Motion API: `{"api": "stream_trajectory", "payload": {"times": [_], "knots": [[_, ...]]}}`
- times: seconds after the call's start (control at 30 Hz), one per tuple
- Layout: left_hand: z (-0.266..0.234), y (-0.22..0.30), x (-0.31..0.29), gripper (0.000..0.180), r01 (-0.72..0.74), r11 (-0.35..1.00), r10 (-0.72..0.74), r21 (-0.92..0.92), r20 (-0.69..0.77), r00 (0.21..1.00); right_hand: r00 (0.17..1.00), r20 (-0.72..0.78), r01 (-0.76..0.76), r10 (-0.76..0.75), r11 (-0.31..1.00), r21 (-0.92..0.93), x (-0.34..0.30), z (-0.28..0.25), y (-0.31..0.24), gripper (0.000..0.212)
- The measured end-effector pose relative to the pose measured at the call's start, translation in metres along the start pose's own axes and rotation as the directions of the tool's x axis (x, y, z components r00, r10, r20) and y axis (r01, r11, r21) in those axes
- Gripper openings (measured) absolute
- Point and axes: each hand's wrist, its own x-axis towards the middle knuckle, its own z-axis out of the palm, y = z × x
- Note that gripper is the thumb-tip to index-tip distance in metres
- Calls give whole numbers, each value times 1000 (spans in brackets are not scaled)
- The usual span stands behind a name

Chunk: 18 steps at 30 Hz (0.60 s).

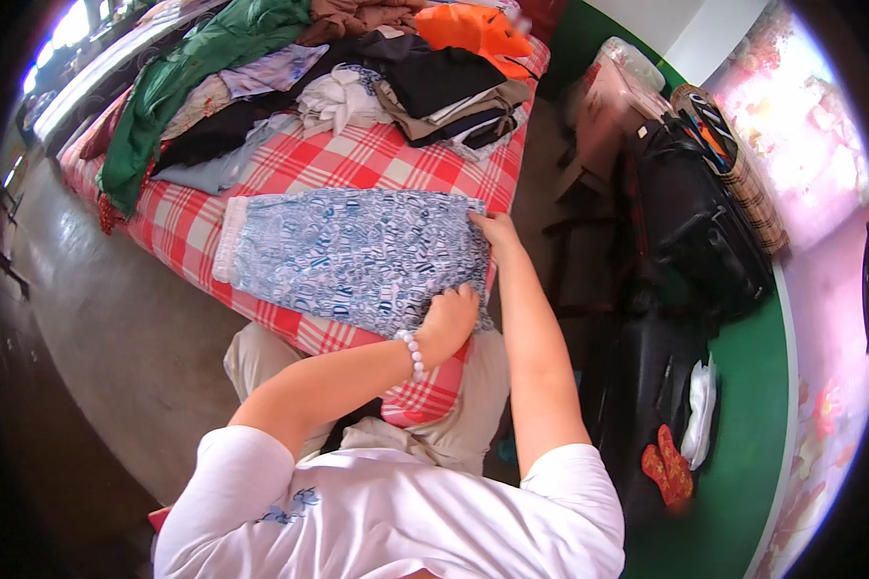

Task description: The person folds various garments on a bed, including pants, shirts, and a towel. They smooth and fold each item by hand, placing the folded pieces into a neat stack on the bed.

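While the right hand pinches the far corner of the garment, the left hand, beaded bracelet at its wrist, curls over the near corner; whether its fingers close on cloth, cannot tell. Garment: blue and white, lettered, laid flat, running left from both hands to a pale waistband. Under the grip: red-check blanket. Beyond it: folded pile, orange cloth. Right of it: black bag.

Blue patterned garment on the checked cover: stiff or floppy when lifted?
Probably floppy: the blue patterned garment lies flat, with a rumpled surface. Likely light, since the cloth looks thin. The pale waistband is gathered, apparently elastic, so that end may stretch or bunch.
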Motion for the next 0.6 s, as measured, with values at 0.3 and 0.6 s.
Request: {"api": "stream_trajectory", "payload": {"times": [0.3, 0.6], "knots": [[-44, 18, 6, 21, 1, 714, -92, -700, -93, 991, 975, 17, 208, -222, 883, -420, 11, -83, -42, 22], [-66, -18, -34, 22, 279, 66, -313, -958, 245, 918, 873, 64, 369, -483, 570, -735, -9, -37, -116, 41]]}}
